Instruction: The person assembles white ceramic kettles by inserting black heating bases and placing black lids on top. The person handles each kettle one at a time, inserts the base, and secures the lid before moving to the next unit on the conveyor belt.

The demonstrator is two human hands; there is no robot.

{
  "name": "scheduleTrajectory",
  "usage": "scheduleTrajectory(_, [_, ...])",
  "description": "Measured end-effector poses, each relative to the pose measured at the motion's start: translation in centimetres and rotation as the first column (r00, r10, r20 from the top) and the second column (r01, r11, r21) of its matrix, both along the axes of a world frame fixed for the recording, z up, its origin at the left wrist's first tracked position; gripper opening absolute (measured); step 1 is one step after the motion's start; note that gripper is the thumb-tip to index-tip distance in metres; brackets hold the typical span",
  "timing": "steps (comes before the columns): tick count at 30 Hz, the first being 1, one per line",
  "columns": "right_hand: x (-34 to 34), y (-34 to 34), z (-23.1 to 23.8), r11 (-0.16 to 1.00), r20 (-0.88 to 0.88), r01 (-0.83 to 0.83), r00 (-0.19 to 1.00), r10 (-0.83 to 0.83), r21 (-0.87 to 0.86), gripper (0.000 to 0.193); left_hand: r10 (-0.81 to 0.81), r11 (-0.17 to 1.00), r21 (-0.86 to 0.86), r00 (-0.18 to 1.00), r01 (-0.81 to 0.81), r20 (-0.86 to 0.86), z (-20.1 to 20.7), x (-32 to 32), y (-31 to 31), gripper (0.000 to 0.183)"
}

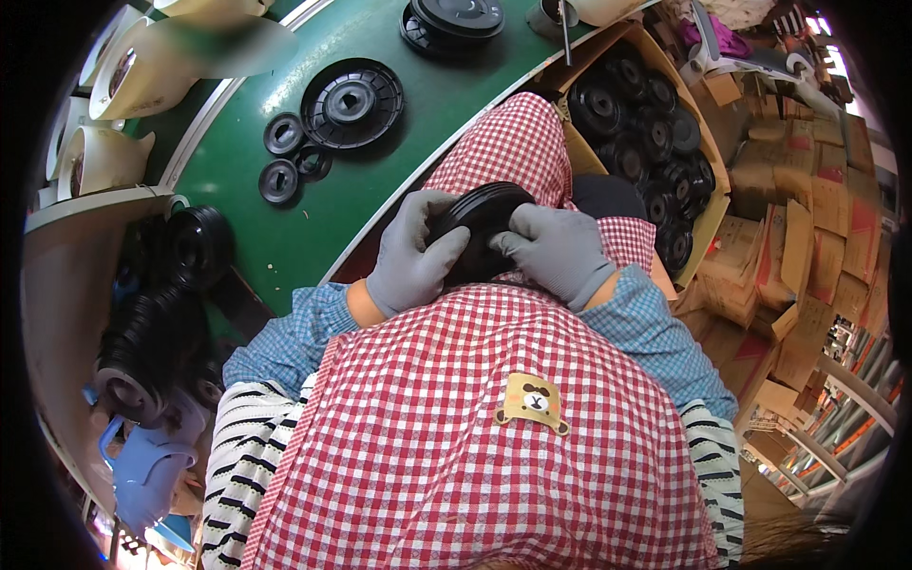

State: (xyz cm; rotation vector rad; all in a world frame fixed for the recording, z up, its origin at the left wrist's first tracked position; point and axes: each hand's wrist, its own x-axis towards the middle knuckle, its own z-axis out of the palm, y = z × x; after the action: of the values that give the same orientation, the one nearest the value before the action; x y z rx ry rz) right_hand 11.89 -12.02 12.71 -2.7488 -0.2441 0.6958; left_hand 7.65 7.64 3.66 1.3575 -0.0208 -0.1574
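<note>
A stack of round black plastic discs (483, 211) is held above my lap, tilted on edge. My left hand (416, 245), in a grey glove, grips its left side with the thumb across the near face. On the right side, my right hand (556, 249), gloved the same way, presses its fingers and thumb against the near face. Both hands are closed on the discs; some fingers are hidden behind them. Beyond, on the green table, lies a wide ribbed black disc (375, 106) with a smaller one at its centre. Beside it sit small black rings (278, 180).
At my right stands a cardboard box (714, 214) full of black round parts. More black discs (195, 249) are piled at left, above a blue plastic jug (152, 470). Cream-coloured housings (106, 161) line the far left. Stacked cartons (798, 247) fill the right.
</note>
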Motion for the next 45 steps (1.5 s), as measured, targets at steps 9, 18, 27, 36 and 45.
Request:
scheduleTrajectory(9, [-2.0,-0.5,-2.1,0.979,0.077,-0.085,0.994,0.072,0.185,0.024,0.064,0.998,0.003,0.994,-0.064,-0.086,1.6,0.1,-0.9,0.036])
scheduleTrajectory(18, [-0.5,0.2,-1.2,0.932,-0.071,-0.363,0.929,0.362,0.005,0.017,0.004,1.0,-0.013,1.0,-0.004,-0.003,0.3,0.5,-1.0,0.036])
scheduleTrajectory(27, [-0.5,-0.4,-2.1,0.99,0.115,-0.08,0.991,0.067,0.114,0.025,0.018,1.0,-0.002,0.997,-0.019,-0.077,0.1,1.0,-0.1,0.039])
scheduleTrajectory(36, [1.5,0.6,-3.2,0.998,0.109,-0.029,0.994,0.023,0.047,0.025,-0.145,0.98,-0.18,0.929,0.087,-0.341,0.3,3.5,0.0,0.075])
scheduleTrajectory(45, [1.3,-1.0,-2.1,0.828,0.398,-0.542,0.797,0.454,0.141,0.026,-0.255,0.94,-0.332,0.81,0.079,-0.528,0.0,5.3,0.5,0.061])
